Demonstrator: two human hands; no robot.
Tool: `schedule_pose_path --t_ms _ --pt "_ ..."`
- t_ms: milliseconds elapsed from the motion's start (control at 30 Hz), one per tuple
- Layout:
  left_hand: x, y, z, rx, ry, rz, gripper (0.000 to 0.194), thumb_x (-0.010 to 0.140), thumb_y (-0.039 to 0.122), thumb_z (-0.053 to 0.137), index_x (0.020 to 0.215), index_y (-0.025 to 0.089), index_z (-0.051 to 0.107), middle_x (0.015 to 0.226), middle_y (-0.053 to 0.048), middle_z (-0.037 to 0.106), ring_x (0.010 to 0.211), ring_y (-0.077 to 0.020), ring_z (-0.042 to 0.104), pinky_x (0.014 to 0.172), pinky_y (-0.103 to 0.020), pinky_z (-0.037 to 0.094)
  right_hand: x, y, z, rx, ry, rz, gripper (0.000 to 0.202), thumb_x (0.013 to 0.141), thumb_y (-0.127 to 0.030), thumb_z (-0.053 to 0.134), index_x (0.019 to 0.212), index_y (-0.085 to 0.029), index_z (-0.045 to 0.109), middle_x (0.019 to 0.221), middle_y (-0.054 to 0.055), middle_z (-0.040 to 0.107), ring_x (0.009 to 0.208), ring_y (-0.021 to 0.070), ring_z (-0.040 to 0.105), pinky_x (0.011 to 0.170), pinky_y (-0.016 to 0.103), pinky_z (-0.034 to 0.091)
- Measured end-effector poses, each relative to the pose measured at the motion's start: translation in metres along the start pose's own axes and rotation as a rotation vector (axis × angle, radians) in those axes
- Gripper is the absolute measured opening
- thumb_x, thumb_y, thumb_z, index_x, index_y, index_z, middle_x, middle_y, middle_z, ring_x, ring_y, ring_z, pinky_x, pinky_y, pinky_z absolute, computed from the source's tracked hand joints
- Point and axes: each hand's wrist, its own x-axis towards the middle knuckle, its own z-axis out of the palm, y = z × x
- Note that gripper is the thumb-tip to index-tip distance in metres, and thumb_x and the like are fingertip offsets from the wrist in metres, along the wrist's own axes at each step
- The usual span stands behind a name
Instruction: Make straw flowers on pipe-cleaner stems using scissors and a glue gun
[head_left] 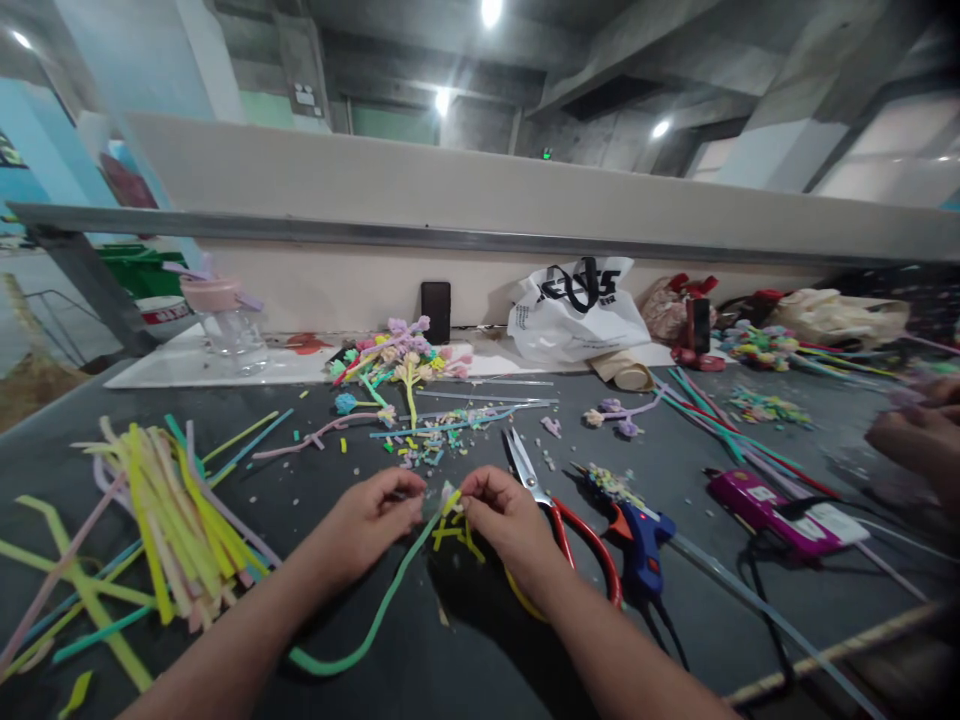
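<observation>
A green pipe cleaner (388, 600) curves up from the table, with short yellow pipe-cleaner pieces (459, 535) and a pale tip at its upper end. My right hand (514, 525) pinches that end between thumb and fingers. Just left of the stem, my left hand (375, 515) has curled fingers, with a gap between thumb and forefinger and nothing visible in it. Red-handled scissors (529, 470) lie partly under my right hand, blades pointing away. Right of them rests a blue glue gun (641, 545) with a clear glue stick in its back.
A pile of yellow, pink and green pipe cleaners (176, 520) lies at left. Finished fuzzy flowers (409, 350) and trimmed scraps (450, 435) are farther back. A white bag (577, 315), a phone (436, 312) and a clear cup (229, 330) stand behind. Another person's hand (919, 440) works beside a purple device (787, 510).
</observation>
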Motion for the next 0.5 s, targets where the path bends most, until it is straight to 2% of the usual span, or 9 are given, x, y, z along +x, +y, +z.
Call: schedule_pose_path --t_ms 100,167,367,500 --pt "-0.004 0.001 0.017 0.158 -0.036 0.068 0.027 0.076 0.029 0.051 0.098 0.015 0.056 0.085 -0.004 0.06 0.066 -0.0142 0.053 0.061 -0.025 0.04 -0.002 0.0 0.003 -0.065 0.008 -0.03 0.004 0.067 -0.019 0.056 0.069 -0.018 0.053 0.06 -0.005 0.049 0.055 0.0092 0.044 0.051 0.02 0.034" --pt "-0.006 0.003 0.022 0.228 -0.027 0.095 0.024 0.076 0.027 0.05 0.096 0.015 0.057 0.086 -0.004 0.06 0.067 -0.0145 0.051 0.062 -0.025 0.039 -0.002 0.0 0.003 -0.093 -0.006 -0.042 0.003 0.067 -0.019 0.056 0.069 -0.018 0.053 0.06 -0.005 0.049 0.055 0.0093 0.044 0.052 0.02 0.035" --pt "-0.006 0.005 0.023 0.302 -0.036 0.123 0.017 0.078 0.027 0.044 0.08 0.016 0.057 0.069 0.001 0.053 0.066 -0.0141 0.046 0.06 -0.023 0.034 -0.002 0.001 0.002 -0.17 -0.027 -0.069 0.001 0.069 -0.018 0.054 0.069 -0.018 0.053 0.06 -0.005 0.048 0.056 0.0094 0.044 0.052 0.02 0.036" --pt "-0.006 0.006 0.024 0.298 -0.034 0.109 0.014 0.078 0.027 0.045 0.077 0.017 0.054 0.065 0.003 0.048 0.062 -0.013 0.043 0.058 -0.023 0.031 -0.001 0.003 0.001 -0.199 -0.032 -0.099 0.001 0.069 -0.017 0.052 0.069 -0.017 0.054 0.059 -0.005 0.048 0.054 0.0087 0.044 0.05 0.019 0.035"
